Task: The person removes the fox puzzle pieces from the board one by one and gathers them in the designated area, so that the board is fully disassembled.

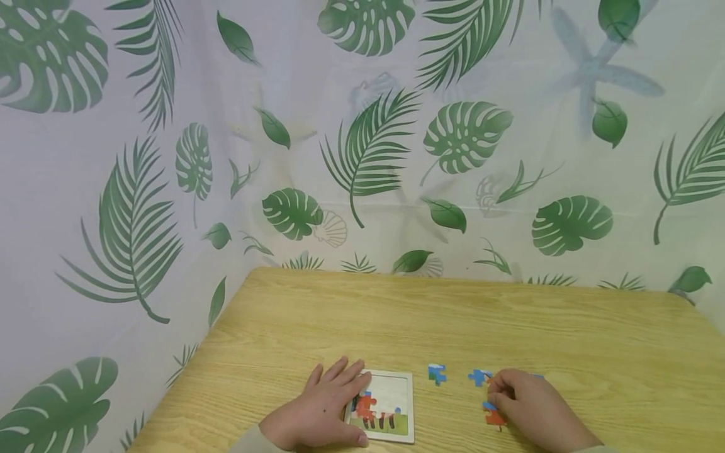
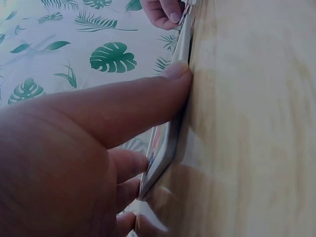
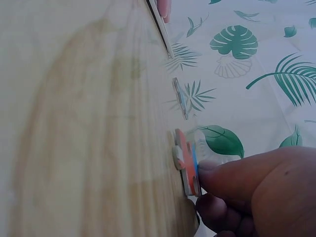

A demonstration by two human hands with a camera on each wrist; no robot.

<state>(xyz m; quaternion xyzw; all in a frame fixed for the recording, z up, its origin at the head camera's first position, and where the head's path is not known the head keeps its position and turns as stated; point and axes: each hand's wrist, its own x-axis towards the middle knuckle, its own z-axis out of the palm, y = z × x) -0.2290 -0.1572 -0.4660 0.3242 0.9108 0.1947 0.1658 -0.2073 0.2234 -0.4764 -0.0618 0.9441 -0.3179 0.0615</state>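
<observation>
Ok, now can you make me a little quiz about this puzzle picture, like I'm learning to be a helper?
1. What lies between the puzzle tray and the right hand?
A) a spoon
B) a blue-and-green piece
C) a cup
2. True or false: the tray is completely filled.
3. Which hand rests on the tray?

Key:
1. B
2. False; part of it is bare.
3. The left hand.

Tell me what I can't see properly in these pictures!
Head view: the left side of the puzzle tray, partly under the left hand.
Head view: a blue piece, partly behind the right hand.
Head view: the left sleeve, cut off by the bottom edge.
Right wrist view: whether the fingers pinch anything; the red piece partly blocks them.
</observation>
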